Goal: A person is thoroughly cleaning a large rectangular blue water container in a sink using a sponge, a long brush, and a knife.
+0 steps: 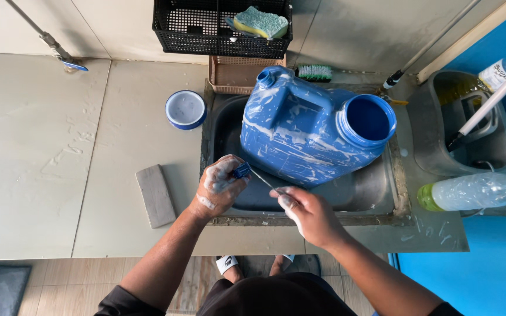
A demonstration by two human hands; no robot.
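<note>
A large blue plastic jerrycan [306,129], streaked with white soap suds, lies on its side across a steel sink [376,190], its wide mouth open to the right. In front of it my left hand [221,186], covered in suds, grips the blue handle of a small tool [242,170]. A thin metal blade or rod [263,181] runs from that handle to my right hand [307,212], whose fingertips pinch its far end. Both hands hover over the sink's near edge.
A blue round lid [185,109] lies left of the sink, a grey stone block [156,195] nearer the counter's front. A black basket [221,26] with a sponge [260,22], a green brush [315,72], a bucket [467,123] and a clear bottle [469,192] stand behind and right.
</note>
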